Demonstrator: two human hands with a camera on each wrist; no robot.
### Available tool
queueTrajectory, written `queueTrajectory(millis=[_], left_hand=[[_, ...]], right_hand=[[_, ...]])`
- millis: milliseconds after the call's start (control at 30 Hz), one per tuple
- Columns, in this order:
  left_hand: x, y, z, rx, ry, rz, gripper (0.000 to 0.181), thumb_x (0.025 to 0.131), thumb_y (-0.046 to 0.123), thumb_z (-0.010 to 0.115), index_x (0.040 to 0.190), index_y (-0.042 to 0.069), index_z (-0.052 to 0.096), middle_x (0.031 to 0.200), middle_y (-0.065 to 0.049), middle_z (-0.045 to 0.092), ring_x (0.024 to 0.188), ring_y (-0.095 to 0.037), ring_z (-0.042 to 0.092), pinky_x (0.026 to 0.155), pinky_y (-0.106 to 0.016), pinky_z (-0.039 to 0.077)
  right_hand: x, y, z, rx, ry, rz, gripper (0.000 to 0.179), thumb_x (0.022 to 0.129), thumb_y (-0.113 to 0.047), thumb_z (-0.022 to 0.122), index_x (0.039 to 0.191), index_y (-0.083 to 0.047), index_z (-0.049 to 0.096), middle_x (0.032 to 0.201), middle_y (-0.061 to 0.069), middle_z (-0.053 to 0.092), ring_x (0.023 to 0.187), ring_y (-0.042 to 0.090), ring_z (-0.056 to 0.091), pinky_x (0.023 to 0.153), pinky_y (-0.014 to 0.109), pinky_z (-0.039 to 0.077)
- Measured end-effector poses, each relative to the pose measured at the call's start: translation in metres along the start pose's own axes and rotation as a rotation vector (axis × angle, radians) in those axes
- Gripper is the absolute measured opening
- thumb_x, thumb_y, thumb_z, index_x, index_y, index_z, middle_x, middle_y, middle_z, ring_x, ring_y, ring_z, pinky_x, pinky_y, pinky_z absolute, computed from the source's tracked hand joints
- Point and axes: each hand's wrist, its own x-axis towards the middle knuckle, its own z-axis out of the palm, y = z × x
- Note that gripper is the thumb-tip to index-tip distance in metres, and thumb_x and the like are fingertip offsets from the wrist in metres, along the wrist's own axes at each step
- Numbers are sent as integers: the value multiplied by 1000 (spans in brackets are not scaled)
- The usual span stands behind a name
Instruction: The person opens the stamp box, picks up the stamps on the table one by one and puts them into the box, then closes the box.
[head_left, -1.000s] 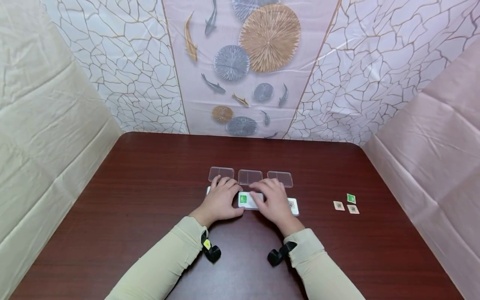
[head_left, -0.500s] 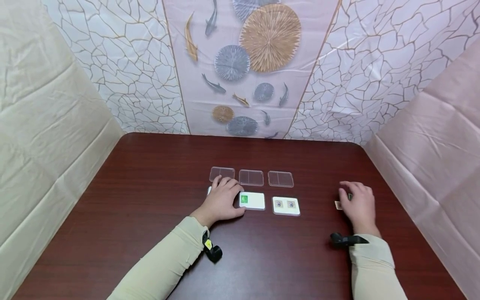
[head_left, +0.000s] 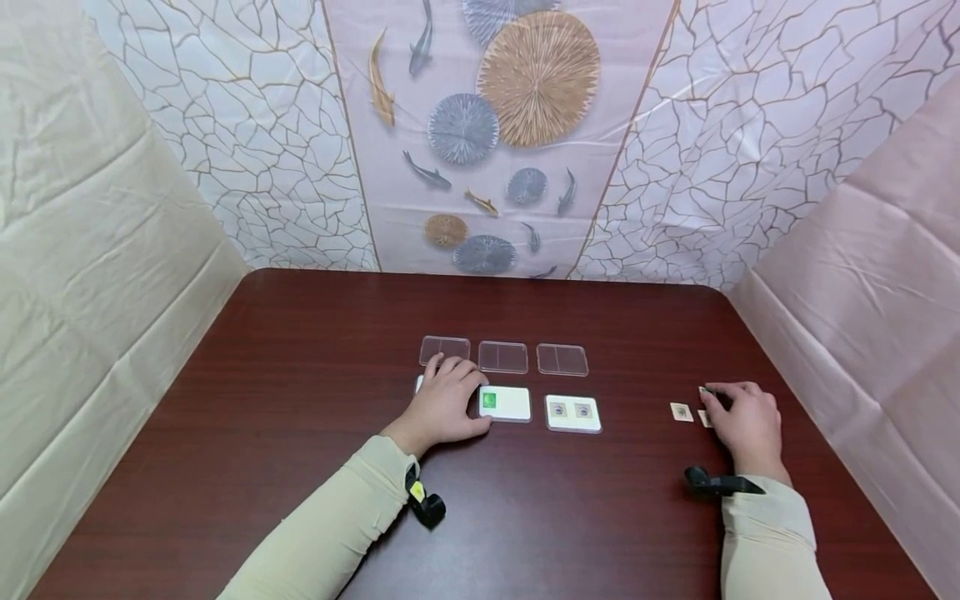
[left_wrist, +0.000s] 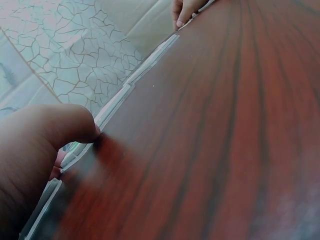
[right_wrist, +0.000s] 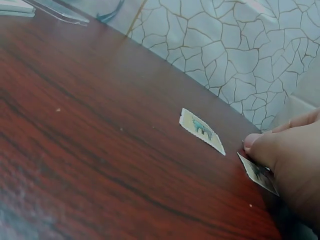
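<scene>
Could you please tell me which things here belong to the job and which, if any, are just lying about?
Apparently part of the job:
loose stamps
card with one green stamp
card with two stamps
three clear plastic pieces, probably

Setting only, nothing seems stray:
table
patterned backdrop

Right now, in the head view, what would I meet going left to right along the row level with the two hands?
Left hand → white case with one green stamp → white case with two stamps → loose stamp → right hand.
</scene>
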Motion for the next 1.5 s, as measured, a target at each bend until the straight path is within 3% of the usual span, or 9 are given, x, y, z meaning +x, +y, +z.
queueTrajectory(millis=[300, 533, 833, 1067, 1200, 1500], left_hand=[[-2, 1, -2, 13, 8, 3, 50, 78, 53, 72, 117, 20, 67, 126, 1, 60, 125, -23, 49, 115, -58, 21], [-1, 2, -1, 0, 25, 13, 49, 77, 51, 73, 115, 20, 67, 124, 0, 60, 124, -23, 49, 115, -58, 21], [0, 2, 0, -1, 22, 11, 50, 77, 52, 72, 116, 20, 67, 124, 1, 60, 124, -23, 49, 115, -58, 21], [0, 1, 0, 0, 19, 8, 51, 78, 53, 72, 116, 21, 67, 125, 1, 60, 124, -23, 49, 115, -57, 21], [0, 0, 1, 1, 14, 5, 50, 78, 53, 72, 116, 21, 67, 125, 2, 60, 125, -23, 49, 116, -57, 20], [1, 0, 1, 10, -1, -6, 50, 78, 53, 72, 117, 22, 66, 126, 1, 59, 125, -23, 48, 116, -57, 19]], right_hand=[[1, -1, 3, -34, 23, 14, 25, 98, -21, 64, 112, -2, 72, 118, 33, 59, 102, 55, 48, 88, 65, 35], [2, -1, 4, 36, 71, 25, 22, 95, -17, 67, 110, -1, 71, 98, 24, 67, 91, 47, 52, 84, 59, 37], [6, -9, 9, 155, 172, 166, 31, 96, -19, 65, 124, -5, 66, 98, 18, 68, 88, 34, 52, 79, 44, 35], [5, -30, 18, 227, 270, 78, 24, 95, -18, 65, 115, -6, 71, 94, 18, 69, 94, 39, 55, 85, 50, 38], [5, -45, 23, 257, 292, 41, 21, 95, -16, 67, 112, -6, 72, 91, 17, 68, 91, 35, 55, 85, 48, 38], [3, -82, 44, 370, 273, 17, 16, 91, -15, 74, 106, -10, 73, 86, 10, 72, 74, 1, 52, 70, 20, 39]])
